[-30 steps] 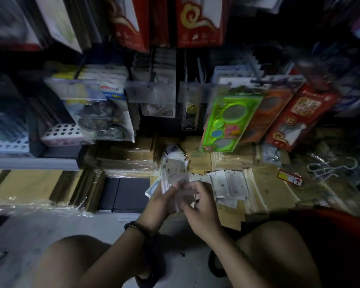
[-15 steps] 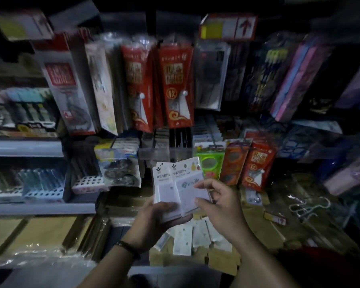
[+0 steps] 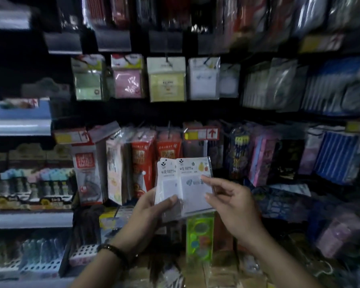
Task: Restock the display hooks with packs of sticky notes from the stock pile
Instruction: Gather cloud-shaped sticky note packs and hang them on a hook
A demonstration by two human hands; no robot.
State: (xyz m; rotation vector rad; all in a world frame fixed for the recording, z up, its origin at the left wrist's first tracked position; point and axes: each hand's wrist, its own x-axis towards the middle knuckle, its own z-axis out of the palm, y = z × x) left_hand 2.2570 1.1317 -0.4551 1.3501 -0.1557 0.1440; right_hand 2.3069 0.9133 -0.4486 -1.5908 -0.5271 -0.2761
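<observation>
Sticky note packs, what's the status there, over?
Left hand grips fanned packs. Right hand pinches front pack at its edge. Hung sticky notes in row above, held ones not hooked yet. Nothing blocks the way up.

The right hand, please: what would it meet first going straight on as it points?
The right hand would likely meet the front sticky-note pack held by the left hand; depth is unclear.
</observation>
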